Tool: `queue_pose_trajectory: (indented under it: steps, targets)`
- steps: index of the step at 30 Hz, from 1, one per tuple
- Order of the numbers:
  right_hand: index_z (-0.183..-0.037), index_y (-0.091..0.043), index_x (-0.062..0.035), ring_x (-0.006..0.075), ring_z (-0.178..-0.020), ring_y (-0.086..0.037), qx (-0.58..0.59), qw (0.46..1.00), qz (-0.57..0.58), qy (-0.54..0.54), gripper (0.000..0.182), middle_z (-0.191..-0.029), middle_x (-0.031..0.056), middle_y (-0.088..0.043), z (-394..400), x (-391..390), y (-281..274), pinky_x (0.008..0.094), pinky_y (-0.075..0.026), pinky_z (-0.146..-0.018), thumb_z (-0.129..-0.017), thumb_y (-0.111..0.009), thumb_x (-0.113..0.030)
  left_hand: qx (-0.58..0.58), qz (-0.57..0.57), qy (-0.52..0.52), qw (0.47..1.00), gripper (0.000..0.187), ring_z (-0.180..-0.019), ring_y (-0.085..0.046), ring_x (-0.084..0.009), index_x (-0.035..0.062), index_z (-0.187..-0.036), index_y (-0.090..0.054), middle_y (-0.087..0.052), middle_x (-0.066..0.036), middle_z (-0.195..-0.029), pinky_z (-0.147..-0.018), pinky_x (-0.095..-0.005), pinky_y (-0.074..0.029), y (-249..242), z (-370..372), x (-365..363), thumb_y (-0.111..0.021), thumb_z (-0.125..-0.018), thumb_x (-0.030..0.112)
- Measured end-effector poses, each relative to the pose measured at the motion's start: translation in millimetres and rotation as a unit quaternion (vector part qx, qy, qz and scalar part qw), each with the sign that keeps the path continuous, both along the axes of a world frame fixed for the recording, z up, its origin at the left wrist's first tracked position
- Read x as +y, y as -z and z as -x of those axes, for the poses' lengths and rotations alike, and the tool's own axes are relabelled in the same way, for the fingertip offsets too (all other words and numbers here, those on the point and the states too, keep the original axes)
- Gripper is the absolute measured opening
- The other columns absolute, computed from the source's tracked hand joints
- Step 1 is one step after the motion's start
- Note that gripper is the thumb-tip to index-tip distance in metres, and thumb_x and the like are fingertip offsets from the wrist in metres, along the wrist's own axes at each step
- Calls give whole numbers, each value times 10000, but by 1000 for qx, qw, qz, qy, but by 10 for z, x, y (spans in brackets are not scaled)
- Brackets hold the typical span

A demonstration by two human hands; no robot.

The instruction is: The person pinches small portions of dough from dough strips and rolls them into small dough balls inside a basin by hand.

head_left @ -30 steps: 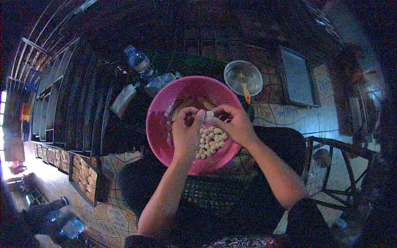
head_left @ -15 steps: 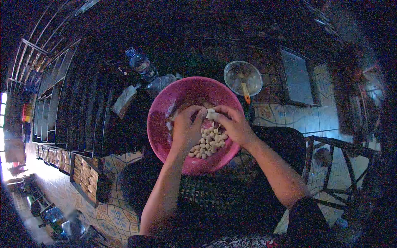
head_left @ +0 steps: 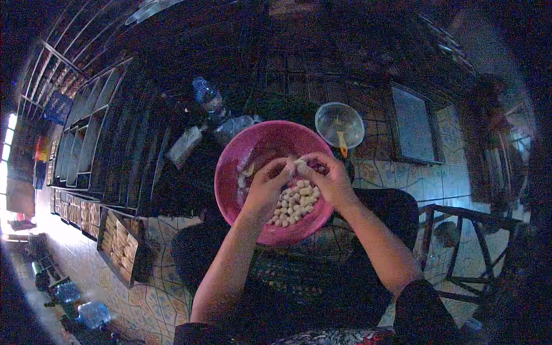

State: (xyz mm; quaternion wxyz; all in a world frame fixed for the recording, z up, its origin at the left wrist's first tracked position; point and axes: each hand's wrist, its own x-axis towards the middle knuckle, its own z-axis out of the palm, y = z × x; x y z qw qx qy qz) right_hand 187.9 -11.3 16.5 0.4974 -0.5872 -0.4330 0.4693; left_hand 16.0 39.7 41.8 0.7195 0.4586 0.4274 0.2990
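Note:
A pink plastic basin (head_left: 282, 133) sits in front of me, with many small pale dough-like balls (head_left: 294, 204) heaped in its near right part. Over the basin, my left hand (head_left: 268, 188) and my right hand (head_left: 331, 183) meet fingertip to fingertip. Pinched between them is a small whitish piece of dough (head_left: 300, 166). Both hands are closed on it, and the fingers partly cover it. More pale material and what looks like clear plastic (head_left: 244, 179) lie along the basin's left inner side, behind my left hand.
Beyond the basin at right stands a metal bowl (head_left: 328, 118) holding an orange-handled utensil (head_left: 342, 142). A plastic bottle (head_left: 208, 96) and clear bags (head_left: 187, 142) lie at back left. A tray of bread-like rolls (head_left: 119, 246) is at left; a dark metal frame (head_left: 460, 215) stands at right.
The view has shifted, so the basin appears slightly lower and to the right. Both hands remain together over the basin, fingers moved slightly around the dough piece.

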Motion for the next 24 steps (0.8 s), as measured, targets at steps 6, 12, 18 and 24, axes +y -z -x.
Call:
queue_pose_trajectory:
  steps: [6,12,18,24]
  targets:
    - [-1113,-685,-38,263,-1108,-647,-98,985,-135,45,301,-1168,125,-691,42,55,-61,402,-480,-1012,-905,-739,-249,-33,-15,-32,999,230,-981,-636,-123,34,-1182,-645,-683,-30,-1079,-854,-272,-528,150,-11,-55,-649,-993,165]
    - [-1187,-660,-39,315,-1026,-664,-378,878,-291,-24,329,-1086,124,-672,-12,3,-277,395,-529,-899,-888,-733,-155,-34,13,-65,997,256,-1012,-641,-134,30,-1211,-644,-680,-55,-1129,-869,-282,-539,43,17,-76,-655,-984,147]
    - [-1205,-660,-39,294,-1032,-686,-333,915,-217,-72,326,-1158,135,-686,-15,-66,-354,387,-532,-917,-900,-717,-138,-12,-75,-64,995,263,-1036,-641,-141,26,-1214,-644,-683,-71,-1135,-898,-293,-536,133,18,-44,-659,-978,139]
    - [-1230,-651,-45,281,-1099,-682,-260,942,-201,-73,340,-1191,142,-696,88,-68,-464,389,-529,-963,-906,-708,-131,9,-132,-76,988,346,-1069,-637,-150,18,-1243,-586,-665,-91,-1141,-947,-313,-523,28,111,19,-707,-938,131]
